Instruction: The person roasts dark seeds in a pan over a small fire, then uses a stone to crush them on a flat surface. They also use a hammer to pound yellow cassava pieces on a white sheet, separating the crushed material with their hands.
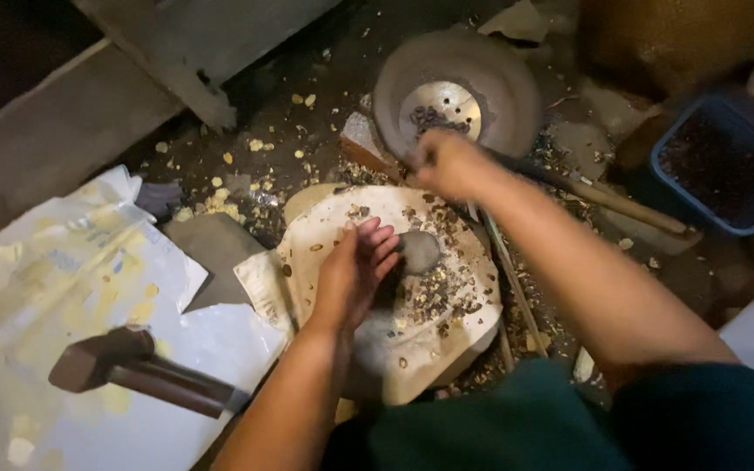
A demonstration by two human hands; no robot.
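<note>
Stone slab [447, 340] edge beneath hands [355, 270]

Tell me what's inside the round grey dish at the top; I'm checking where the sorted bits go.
A pale perforated disc lies inside the round grey dish with small dark bits on it. The right hand covers the near rim.

right hand [448, 163] motion-blurred, its grip unreadable, blue tub [719, 161] blurred, hammer [137, 370] soft-edged, both elbows cut off below

Cream cloth [447, 344] speckled with brown bits; blue tub [667, 161]; brown hammer [133, 371]; grey bowl [503, 87].
</note>
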